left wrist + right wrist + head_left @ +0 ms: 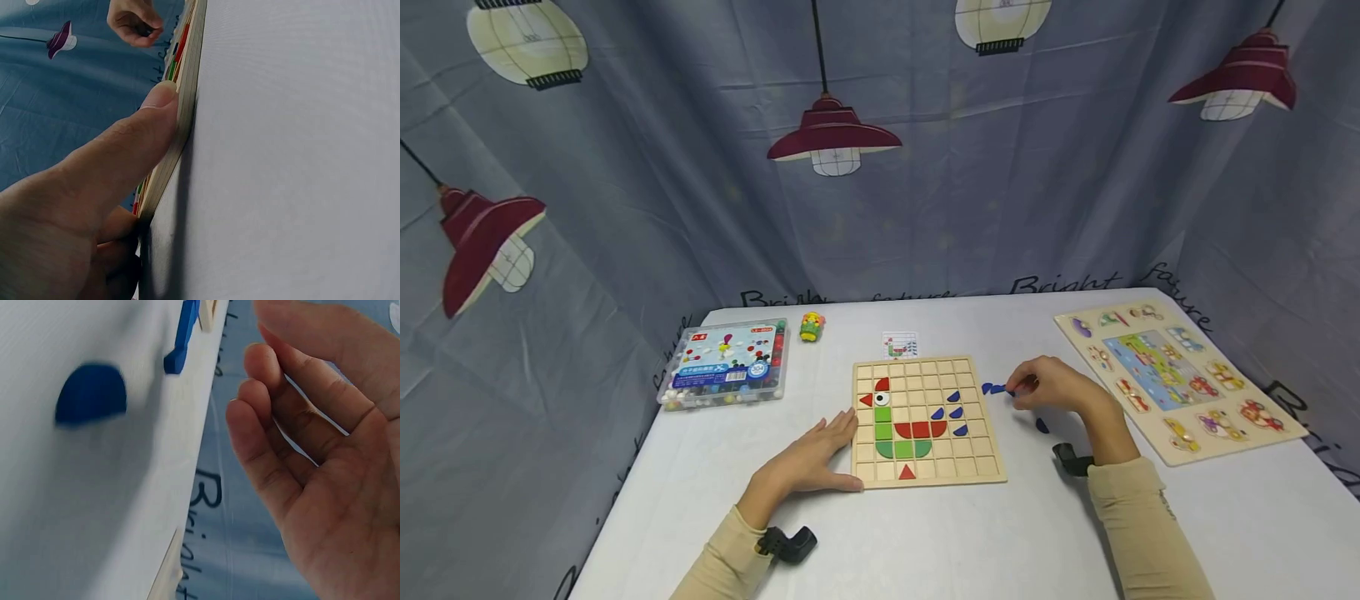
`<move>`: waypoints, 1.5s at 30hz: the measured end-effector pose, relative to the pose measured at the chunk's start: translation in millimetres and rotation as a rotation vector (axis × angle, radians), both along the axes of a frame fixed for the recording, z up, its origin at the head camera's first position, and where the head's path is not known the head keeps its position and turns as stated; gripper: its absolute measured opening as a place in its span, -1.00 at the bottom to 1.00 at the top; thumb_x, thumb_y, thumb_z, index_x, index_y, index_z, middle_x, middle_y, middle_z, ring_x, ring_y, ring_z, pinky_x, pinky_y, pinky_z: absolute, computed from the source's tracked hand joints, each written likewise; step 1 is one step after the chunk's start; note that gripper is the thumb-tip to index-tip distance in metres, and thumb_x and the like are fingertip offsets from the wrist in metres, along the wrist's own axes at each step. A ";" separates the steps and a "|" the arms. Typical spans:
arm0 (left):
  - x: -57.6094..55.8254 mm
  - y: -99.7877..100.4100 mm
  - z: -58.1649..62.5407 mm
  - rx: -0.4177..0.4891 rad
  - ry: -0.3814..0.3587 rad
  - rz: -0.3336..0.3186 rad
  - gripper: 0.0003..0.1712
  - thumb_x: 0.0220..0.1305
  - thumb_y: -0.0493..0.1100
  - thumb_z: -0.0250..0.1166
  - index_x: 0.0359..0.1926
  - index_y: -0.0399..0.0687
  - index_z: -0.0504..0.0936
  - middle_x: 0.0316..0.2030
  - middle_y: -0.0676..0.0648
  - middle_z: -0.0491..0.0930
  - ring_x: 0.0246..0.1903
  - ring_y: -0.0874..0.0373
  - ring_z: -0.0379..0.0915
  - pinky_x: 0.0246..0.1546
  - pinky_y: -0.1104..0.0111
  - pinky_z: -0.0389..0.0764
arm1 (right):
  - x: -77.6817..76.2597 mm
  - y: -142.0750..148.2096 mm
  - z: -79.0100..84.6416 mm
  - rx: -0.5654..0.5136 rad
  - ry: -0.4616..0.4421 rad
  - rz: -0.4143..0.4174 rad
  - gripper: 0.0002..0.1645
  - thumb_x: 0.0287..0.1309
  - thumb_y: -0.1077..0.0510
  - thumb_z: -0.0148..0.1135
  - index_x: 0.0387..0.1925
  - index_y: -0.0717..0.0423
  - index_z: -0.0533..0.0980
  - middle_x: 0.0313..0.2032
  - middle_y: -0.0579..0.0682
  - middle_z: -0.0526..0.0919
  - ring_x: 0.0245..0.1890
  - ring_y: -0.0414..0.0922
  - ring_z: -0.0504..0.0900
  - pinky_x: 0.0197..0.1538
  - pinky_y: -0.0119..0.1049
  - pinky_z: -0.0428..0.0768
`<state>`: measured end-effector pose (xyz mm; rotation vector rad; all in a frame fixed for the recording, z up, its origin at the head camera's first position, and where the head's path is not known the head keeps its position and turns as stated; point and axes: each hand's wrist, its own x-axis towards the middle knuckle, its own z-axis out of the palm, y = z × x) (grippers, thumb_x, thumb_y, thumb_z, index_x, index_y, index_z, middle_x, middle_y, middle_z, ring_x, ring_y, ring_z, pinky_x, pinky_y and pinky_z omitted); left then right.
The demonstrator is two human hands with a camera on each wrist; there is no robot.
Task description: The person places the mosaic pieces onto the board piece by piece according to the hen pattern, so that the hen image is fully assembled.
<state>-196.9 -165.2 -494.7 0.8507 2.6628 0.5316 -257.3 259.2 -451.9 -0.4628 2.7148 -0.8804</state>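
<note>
A wooden grid board [925,379] lies mid-table with a duck-like pattern of red, green and blue pieces plus an eye tile [882,399]. Several blue half-round pieces [955,412] sit at its right. My left hand [808,458] rests at the board's left edge, fingers extended, thumb [131,147] touching the near edge. Right of the board, my right hand [1052,383] pinches a blue half-round piece [1010,393] low over the table; its thumb and index tips are cut off in the right wrist view. Beneath that hand lies another blue half-round piece [92,395].
A small pattern card [900,344] lies behind the board. At the back left are a clear case of beads [722,367] and a small yellow-green figure [811,327]. To the right lies a wooden picture puzzle [1180,375], close to my right forearm.
</note>
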 end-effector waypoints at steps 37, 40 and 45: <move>1.1 0.9 -0.5 0.025 0.016 -0.009 0.23 0.03 0.38 0.35 0.48 -0.28 0.08 0.53 -0.20 -0.04 0.53 -0.07 -0.12 0.54 0.04 -0.02 | 23.1 33.6 -20.4 0.080 -0.119 -0.175 -0.74 -0.19 0.28 0.50 -0.34 0.15 0.64 -0.45 -0.03 0.59 -0.42 -0.12 0.50 -0.37 -0.32 0.48; 0.6 1.4 0.2 0.018 0.009 -0.005 0.23 0.04 0.39 0.35 0.48 -0.26 0.07 0.53 -0.18 -0.05 0.53 -0.06 -0.13 0.55 0.05 -0.02 | 22.2 36.9 -20.4 0.065 -0.112 -0.172 -0.76 -0.17 0.31 0.47 -0.34 0.17 0.64 -0.44 -0.03 0.61 -0.40 -0.12 0.51 -0.35 -0.32 0.51; 0.2 1.8 -0.3 0.011 0.004 -0.003 0.24 0.04 0.39 0.34 0.49 -0.26 0.05 0.53 -0.18 -0.05 0.54 -0.05 -0.14 0.55 0.06 -0.03 | 21.0 38.7 -21.6 0.056 -0.104 -0.170 -0.73 -0.17 0.29 0.49 -0.32 0.18 0.65 -0.41 -0.03 0.63 -0.38 -0.12 0.52 -0.32 -0.33 0.53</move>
